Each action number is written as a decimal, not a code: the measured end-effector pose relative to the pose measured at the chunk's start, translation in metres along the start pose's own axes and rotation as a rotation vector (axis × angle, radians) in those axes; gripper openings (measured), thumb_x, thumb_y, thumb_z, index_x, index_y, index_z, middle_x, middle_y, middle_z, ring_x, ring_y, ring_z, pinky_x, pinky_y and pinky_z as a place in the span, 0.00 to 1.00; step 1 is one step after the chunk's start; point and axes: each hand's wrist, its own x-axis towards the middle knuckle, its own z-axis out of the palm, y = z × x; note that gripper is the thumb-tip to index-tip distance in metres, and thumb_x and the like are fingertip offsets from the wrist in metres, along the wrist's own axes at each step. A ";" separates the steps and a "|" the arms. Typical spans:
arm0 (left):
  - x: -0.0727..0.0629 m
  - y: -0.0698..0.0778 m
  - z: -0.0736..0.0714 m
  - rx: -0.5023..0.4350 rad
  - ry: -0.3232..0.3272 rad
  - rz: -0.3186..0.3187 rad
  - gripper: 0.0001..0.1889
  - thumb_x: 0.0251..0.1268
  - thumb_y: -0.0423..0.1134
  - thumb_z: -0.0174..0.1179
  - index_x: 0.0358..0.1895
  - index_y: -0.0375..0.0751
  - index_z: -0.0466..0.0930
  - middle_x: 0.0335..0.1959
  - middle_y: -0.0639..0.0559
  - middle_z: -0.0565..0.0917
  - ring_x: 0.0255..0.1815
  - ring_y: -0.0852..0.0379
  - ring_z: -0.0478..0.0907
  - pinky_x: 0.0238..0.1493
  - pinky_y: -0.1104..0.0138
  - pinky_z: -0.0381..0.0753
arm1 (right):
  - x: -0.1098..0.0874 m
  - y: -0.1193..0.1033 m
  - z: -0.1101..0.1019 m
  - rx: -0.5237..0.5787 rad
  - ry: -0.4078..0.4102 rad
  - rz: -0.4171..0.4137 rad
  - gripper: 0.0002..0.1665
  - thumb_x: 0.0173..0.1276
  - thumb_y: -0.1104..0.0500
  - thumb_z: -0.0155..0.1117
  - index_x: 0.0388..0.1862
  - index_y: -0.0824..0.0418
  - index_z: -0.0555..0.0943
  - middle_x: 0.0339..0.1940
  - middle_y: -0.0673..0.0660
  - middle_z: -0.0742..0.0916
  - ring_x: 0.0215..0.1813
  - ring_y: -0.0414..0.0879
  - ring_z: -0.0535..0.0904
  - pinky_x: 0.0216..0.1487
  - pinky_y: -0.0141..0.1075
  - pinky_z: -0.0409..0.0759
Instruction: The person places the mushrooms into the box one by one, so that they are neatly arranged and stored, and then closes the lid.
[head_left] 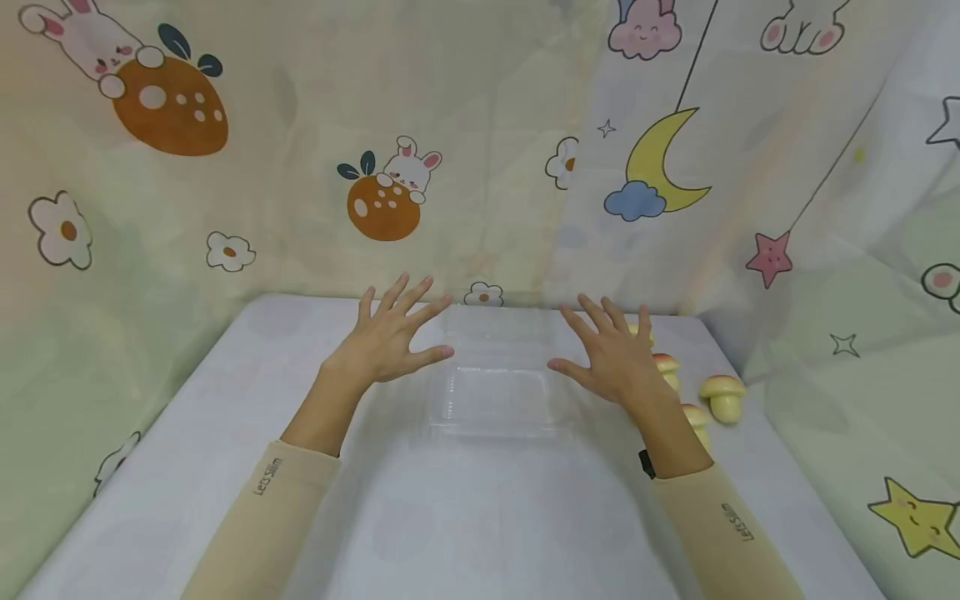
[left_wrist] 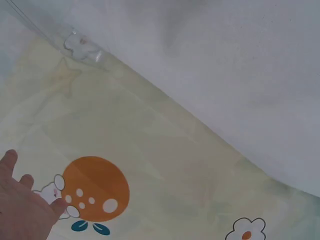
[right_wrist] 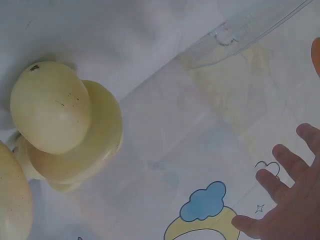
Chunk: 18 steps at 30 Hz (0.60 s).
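Observation:
In the head view a clear plastic container (head_left: 498,400) lies on the table with its transparent lid (head_left: 501,325) raised at the back. My left hand (head_left: 386,337) is beside its left side, fingers spread and holding nothing. On the other side is my right hand (head_left: 611,354), likewise spread and holding nothing. Several toy mushrooms (head_left: 723,398), cream with reddish tops, stand to the right, some partly hidden behind the right forearm. The right wrist view shows a mushroom (right_wrist: 50,107) up close, apart from the fingers (right_wrist: 290,162).
The white table (head_left: 480,517) ends at a cloth backdrop (head_left: 480,167) printed with rabbits, flowers, stars and a moon. Cloth also hangs along the left and right sides. A small black item (head_left: 647,463) sits at the right wrist.

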 end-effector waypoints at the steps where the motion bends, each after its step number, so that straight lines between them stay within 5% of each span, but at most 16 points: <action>1: 0.000 0.000 0.000 -0.006 0.001 0.009 0.44 0.66 0.80 0.43 0.83 0.75 0.44 0.87 0.57 0.41 0.86 0.43 0.31 0.76 0.28 0.33 | -0.001 0.000 0.001 0.003 0.006 0.000 0.56 0.66 0.20 0.52 0.85 0.42 0.53 0.86 0.57 0.58 0.84 0.63 0.50 0.74 0.78 0.38; 18: -0.008 -0.008 0.007 -0.173 0.025 0.025 0.45 0.66 0.74 0.55 0.83 0.69 0.51 0.86 0.53 0.48 0.85 0.40 0.39 0.75 0.29 0.44 | -0.013 0.014 0.011 0.048 0.171 -0.071 0.54 0.65 0.26 0.63 0.83 0.48 0.61 0.80 0.59 0.68 0.75 0.64 0.66 0.75 0.71 0.55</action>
